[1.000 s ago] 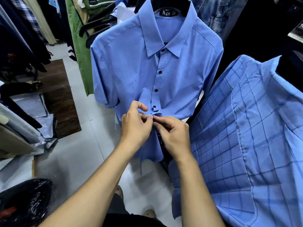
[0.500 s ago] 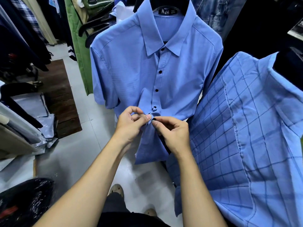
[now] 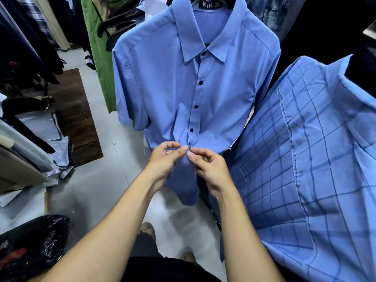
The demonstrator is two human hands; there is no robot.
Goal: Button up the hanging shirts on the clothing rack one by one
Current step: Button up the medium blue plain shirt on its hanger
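Note:
A plain blue short-sleeved shirt (image 3: 166, 82) hangs on a black hanger straight ahead, with black buttons down its front. Several of the upper buttons sit fastened. My left hand (image 3: 164, 159) and my right hand (image 3: 209, 167) meet at the placket low on the shirt. Both pinch the fabric edges together with thumb and forefinger. The button between my fingertips is hidden. Below my hands the two front panels hang loose.
A blue checked shirt (image 3: 317, 159) hangs close on the right and reaches toward my right forearm. Green trousers (image 3: 95, 47) and dark garments hang at the back left. Grey plastic bags (image 3: 42, 129) and a black bag (image 3: 30, 247) lie on the white tiled floor.
Both hands stayed at the same low spot on the placket, fingers shifting slightly. The shirt front now hangs a little straighter above them.

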